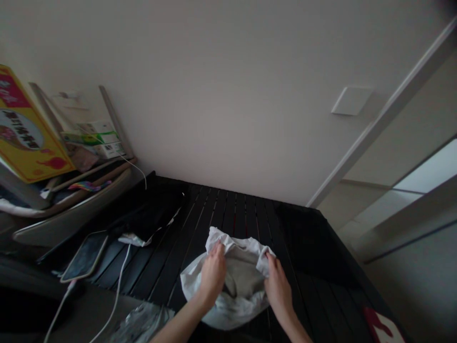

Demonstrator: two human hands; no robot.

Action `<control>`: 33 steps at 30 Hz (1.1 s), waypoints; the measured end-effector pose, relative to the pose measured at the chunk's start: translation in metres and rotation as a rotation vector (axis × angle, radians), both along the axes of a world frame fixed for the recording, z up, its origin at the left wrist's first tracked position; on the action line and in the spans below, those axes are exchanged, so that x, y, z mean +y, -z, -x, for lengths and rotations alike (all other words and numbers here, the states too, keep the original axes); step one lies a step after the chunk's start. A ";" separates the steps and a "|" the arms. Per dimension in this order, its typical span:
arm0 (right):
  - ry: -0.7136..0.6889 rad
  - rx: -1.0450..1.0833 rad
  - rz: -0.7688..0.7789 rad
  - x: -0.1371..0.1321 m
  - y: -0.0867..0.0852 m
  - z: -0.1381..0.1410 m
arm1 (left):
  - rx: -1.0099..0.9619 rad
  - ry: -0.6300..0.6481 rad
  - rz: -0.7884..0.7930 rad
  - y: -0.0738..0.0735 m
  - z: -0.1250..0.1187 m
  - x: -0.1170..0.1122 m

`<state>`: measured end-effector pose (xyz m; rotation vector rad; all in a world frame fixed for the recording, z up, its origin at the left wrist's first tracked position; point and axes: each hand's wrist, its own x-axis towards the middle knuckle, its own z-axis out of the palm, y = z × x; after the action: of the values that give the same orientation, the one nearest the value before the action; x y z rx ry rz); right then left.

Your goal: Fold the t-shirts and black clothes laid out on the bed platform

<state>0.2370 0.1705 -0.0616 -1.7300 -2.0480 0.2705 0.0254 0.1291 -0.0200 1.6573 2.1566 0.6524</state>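
A crumpled white cloth garment [228,317] lies bunched on a black slatted table [228,214], its grey-shaded inside showing through a wide opening. My left hand [213,275] grips the fabric at the near-left side of that opening. My right hand [279,286] pinches the fabric at its right edge. Both forearms come in from the bottom of the view. Part of the garment lies under and between my hands, so its shape is hidden.
To the left lie a smartphone [84,256] on a white charging cable [119,281] and a dark folded cloth [143,219]. A silver packet [141,324] sits at the near edge. A yellow box [24,128] and papers stand on a far-left shelf. A wall [228,95] backs the table.
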 end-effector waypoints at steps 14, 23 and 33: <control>0.208 -0.246 -0.377 0.072 -0.144 -0.032 | -0.510 -0.268 -0.615 -0.103 0.116 0.029; 0.169 -0.083 -0.299 0.153 -0.147 -0.012 | -0.654 -0.327 -0.766 -0.095 0.125 0.114; -0.407 -0.197 -0.185 0.092 -0.037 0.056 | -0.037 -0.010 -0.358 0.017 0.085 0.110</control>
<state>0.1808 0.2630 -0.0247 -1.2642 -2.4743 0.0302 -0.0595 0.2394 -0.0370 1.7881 2.1155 1.1167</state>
